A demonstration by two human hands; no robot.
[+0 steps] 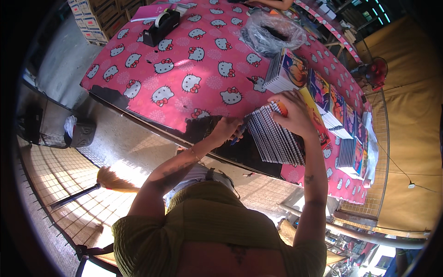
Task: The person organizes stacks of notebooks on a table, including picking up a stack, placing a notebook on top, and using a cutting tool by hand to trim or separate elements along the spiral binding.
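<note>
A stack of spiral-bound notebooks (275, 138) lies near the table's front edge, its coiled bindings facing me. On top of the stack rests my right hand (294, 113), thumb and fingers gripping the upper notebooks at their far end. My left hand (226, 129) is closed around a small tool with a blue handle (235, 140), just left of the stack. The tool's dark end is close to the bindings; its exact kind is partly hidden by my fingers.
More notebook stacks with colourful covers (295, 69) stand along the right side of the pink patterned table (175, 99). A clear plastic bag (258, 37) lies behind them. At the far left sits a black tape dispenser (161, 30). Another person's arm (274, 3) shows at the far edge.
</note>
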